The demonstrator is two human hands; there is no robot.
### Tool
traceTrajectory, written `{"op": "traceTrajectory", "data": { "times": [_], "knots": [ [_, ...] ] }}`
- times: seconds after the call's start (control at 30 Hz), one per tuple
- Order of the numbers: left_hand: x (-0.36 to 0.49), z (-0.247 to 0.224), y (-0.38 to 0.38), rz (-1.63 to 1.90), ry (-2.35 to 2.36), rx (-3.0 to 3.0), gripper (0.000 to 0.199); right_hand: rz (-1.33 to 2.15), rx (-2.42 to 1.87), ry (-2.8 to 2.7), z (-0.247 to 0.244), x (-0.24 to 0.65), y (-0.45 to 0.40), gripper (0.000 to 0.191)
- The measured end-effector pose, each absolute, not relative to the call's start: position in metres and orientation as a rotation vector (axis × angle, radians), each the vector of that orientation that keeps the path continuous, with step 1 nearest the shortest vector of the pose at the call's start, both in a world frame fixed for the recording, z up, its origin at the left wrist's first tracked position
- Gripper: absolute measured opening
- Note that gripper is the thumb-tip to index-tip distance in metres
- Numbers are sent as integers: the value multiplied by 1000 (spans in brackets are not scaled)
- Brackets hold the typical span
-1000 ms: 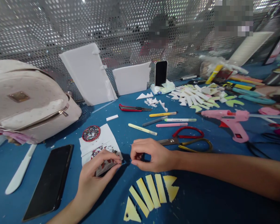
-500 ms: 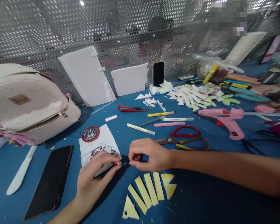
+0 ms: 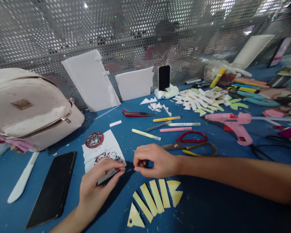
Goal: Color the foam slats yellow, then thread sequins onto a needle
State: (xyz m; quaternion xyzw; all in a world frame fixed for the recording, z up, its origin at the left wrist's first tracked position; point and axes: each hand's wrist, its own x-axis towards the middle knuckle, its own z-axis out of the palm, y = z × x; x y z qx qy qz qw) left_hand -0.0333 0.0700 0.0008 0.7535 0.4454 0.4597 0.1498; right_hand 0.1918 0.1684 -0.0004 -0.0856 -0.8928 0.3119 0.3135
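Observation:
My left hand [image 3: 99,184] pinches a tiny object, too small to name, between thumb and forefinger at the edge of a white paper [image 3: 115,142]. Small beads [image 3: 111,156] are scattered on that paper, beside a round red-rimmed lid [image 3: 94,139] filled with more of them. Close to its right, my right hand [image 3: 155,160] has thumb and fingers pressed together; what they hold, if anything, is hidden. Below the hands lie yellow foam pieces in a fish-like row: a head piece [image 3: 135,217] with a hole, several strips [image 3: 148,199] and a notched tail [image 3: 174,192].
Scissors [image 3: 175,145], markers [image 3: 175,130] and a red cutter [image 3: 135,113] lie beyond my right hand. A pink glue gun [image 3: 240,124] is at right, with foam scraps [image 3: 198,98] behind. At left are a phone [image 3: 51,191], a white knife [image 3: 24,179] and a backpack [image 3: 36,110].
Both hands hold nearly the same pose and place. My left fingertips have shifted very slightly left. The view has moved a little.

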Motion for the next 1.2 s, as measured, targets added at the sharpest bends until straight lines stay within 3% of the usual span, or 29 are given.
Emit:
{"op": "traceTrajectory", "data": {
  "times": [1.2],
  "knots": [
    [-37, -1, 68, 1414, 1214, 2161, 33, 838, -158, -2319, 0, 192, 168, 12]
  ]
}}
